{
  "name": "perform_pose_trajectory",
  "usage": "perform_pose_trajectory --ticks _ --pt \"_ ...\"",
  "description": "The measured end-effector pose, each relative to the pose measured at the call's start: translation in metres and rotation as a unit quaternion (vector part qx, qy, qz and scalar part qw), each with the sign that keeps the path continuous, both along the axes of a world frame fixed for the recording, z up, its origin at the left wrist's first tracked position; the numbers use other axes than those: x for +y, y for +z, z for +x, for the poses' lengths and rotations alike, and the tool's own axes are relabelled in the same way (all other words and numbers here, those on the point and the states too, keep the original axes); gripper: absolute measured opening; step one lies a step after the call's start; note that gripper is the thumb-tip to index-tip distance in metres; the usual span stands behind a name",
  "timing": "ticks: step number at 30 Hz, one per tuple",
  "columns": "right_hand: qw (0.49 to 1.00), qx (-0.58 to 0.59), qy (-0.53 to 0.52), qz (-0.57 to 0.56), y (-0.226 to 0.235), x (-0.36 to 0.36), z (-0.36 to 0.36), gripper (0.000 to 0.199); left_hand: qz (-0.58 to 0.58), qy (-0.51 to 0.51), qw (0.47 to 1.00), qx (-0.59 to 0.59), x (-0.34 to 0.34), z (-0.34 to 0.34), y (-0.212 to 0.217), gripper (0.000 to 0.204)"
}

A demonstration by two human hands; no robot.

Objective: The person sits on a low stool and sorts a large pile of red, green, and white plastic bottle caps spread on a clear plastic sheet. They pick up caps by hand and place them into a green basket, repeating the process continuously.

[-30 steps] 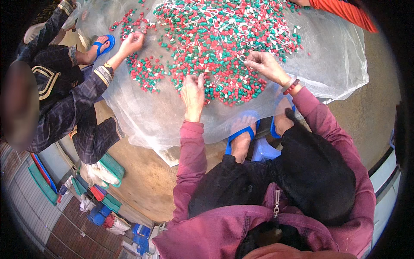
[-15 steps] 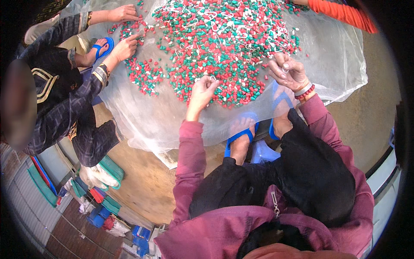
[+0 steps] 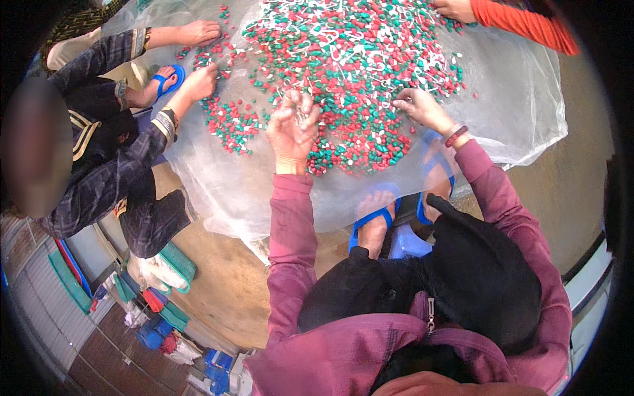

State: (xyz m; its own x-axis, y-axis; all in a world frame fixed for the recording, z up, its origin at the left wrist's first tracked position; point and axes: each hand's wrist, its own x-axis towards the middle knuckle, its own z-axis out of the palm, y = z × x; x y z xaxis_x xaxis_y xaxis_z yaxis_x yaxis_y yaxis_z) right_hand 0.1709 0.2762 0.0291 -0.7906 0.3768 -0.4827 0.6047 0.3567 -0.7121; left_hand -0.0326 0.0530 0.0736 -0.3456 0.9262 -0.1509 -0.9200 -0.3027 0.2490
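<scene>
A broad pile of small red, green and white pieces (image 3: 356, 105) lies on a translucent plastic sheet (image 3: 508, 99), with white hook-shaped parts (image 3: 330, 36) scattered through it. My left hand (image 3: 292, 132) is raised over the pile's near left side, palm turned up and fingers curled in. A small whitish piece (image 3: 302, 121) shows among those fingers; its exact shape is blurred. At the pile's right edge, my right hand (image 3: 426, 111) points its fingertips down among the pieces, thumb and fingers drawn together. What lies between its fingertips is hidden.
At the left a person in dark clothing (image 3: 112, 158) has one hand (image 3: 200, 82) at a smaller heap (image 3: 231, 122) and the other (image 3: 200, 32) beyond it. An orange sleeve (image 3: 525, 25) reaches in at the far right. My blue sandals (image 3: 376, 214) are by the sheet's near edge.
My left hand has turned palm up and shifted left. My right hand has dropped from a raised pinch down to the pile. The person at the left has drawn the nearer hand slightly closer.
</scene>
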Motion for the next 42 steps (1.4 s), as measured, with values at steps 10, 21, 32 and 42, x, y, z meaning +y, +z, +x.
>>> perform_pose_trajectory --ticks 10,21,32,42 --pt "0.990 0.108 0.076 0.042 -0.023 -0.052 -0.016 0.025 -0.521 -0.030 0.369 0.769 0.036 -0.040 -0.022 0.040" --pt "0.694 0.186 -0.098 -0.689 0.041 -0.021 0.019 0.034 -0.461 -0.133 0.420 0.770 -0.006 0.040 -0.054 0.026" --pt "0.685 0.172 -0.130 -0.696 0.038 -0.018 0.015 0.037 -0.530 -0.160 0.576 0.602 -0.039 0.007 -0.009 0.023" --pt "0.768 -0.010 -0.165 -0.619 0.043 -0.062 -0.012 0.037 -0.387 -0.150 0.773 0.480 -0.024 0.031 0.012 0.017"
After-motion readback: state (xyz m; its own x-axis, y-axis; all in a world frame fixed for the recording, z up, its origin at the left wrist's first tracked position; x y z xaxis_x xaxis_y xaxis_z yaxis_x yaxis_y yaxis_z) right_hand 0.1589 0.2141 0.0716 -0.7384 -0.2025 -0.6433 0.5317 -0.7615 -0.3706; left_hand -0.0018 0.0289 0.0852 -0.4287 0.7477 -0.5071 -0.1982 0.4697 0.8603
